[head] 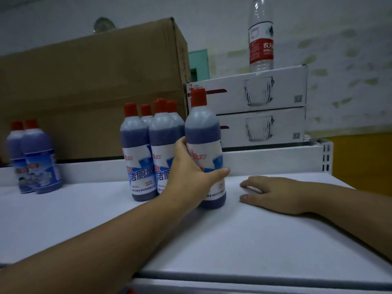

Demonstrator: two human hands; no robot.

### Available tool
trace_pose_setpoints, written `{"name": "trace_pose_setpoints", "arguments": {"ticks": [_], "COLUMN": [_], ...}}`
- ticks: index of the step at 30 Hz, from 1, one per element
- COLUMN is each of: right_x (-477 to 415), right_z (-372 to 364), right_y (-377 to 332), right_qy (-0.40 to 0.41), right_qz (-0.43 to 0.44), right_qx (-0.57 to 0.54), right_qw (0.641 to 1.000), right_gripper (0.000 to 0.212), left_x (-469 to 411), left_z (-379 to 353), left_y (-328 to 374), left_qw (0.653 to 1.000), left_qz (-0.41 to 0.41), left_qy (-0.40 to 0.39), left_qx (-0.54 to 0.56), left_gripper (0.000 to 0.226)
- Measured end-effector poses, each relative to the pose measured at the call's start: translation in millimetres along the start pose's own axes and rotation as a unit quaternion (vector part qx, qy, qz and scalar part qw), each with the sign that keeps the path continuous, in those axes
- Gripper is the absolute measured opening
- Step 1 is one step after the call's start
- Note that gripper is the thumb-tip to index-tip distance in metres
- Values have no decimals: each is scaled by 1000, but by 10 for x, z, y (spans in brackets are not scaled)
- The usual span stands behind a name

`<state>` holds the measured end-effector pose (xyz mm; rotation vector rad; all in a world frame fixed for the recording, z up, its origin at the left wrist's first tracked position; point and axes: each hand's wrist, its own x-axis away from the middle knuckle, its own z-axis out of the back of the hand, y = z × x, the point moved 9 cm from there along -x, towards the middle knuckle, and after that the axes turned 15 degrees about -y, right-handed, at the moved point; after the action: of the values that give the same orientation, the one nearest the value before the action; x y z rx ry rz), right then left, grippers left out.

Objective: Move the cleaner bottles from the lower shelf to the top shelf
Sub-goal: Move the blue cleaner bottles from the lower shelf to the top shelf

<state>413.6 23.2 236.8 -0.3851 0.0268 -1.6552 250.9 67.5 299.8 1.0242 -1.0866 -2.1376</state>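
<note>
A blue cleaner bottle (202, 132) with a red cap stands upright on the white top shelf (244, 234). My left hand (191, 177) grips it around the label, thumb on its right side. Just left of it stands a tight group of several more cleaner bottles (148, 132), touching it. Two shorter blue bottles (36, 153) stand at the far left. My right hand (273, 193) rests flat on the shelf to the right of the held bottle, fingers straight and holding nothing.
A large cardboard box (91, 85) fills the back left. Two stacked white glassware boxes (254, 107) sit behind the bottles at the right, with a clear water bottle (261, 37) on top. The shelf's front edge (254, 281) runs along the bottom.
</note>
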Motion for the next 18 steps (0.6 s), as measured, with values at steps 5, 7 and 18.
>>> {"name": "trace_pose_setpoints", "arguments": {"ticks": [5,7,18], "right_x": [11,9,-2], "right_z": [10,8,10], "right_y": [-8,8,24], "right_qy": [-1,-4,-8], "right_qz": [2,-2,-11], "right_qx": [-5,-8,-25], "right_qw": [1000,1000,1000], "right_gripper": [63,63,62], "left_x": [4,62,381], "left_z": [-43,33,-452], "left_y": [-45,-24,94], "left_qw": [1000,999,557], "left_qz": [-2,-16,-394], "left_qy": [-7,4,-176], "left_qx": [-30,-45,-709], "left_gripper": [85,99,56]}}
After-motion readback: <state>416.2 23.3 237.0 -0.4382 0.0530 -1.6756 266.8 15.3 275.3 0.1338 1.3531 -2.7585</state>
